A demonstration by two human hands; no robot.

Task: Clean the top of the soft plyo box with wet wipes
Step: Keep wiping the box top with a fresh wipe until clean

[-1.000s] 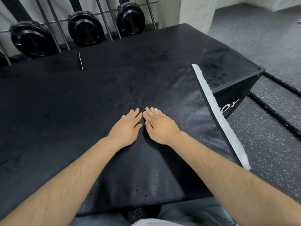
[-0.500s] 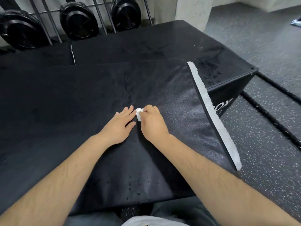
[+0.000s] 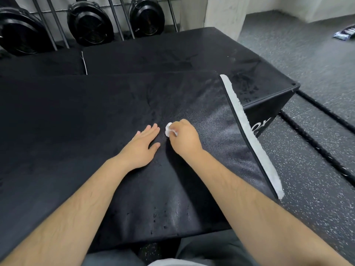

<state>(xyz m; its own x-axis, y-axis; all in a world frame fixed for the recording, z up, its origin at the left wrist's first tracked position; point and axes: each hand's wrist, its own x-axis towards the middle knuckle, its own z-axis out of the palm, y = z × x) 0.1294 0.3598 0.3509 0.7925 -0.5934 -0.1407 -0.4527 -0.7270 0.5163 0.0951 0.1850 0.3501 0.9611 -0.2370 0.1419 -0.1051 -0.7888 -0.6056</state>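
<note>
The black soft plyo box (image 3: pixel 76 131) fills the middle of the view, its top damp and streaked. My right hand (image 3: pixel 184 139) has its fingers curled around a small bunched white wet wipe (image 3: pixel 168 129), holding it against the box top near the centre. My left hand (image 3: pixel 143 146) lies flat on the top just left of the wipe, fingers straight and together. A white fuzzy strip (image 3: pixel 251 135) runs along the box's right edge.
A second, lower black box (image 3: pixel 211 58) stands behind and to the right, its corner jutting over the speckled rubber floor (image 3: pixel 317 131). Black weight plates (image 3: pixel 92 25) hang on a rack at the back. A dark packet (image 3: pixel 345 33) lies on the floor far right.
My right hand went from lying flat to curling around the wipe and bunching it up. The left hand stayed flat and a small gap opened between the hands.
</note>
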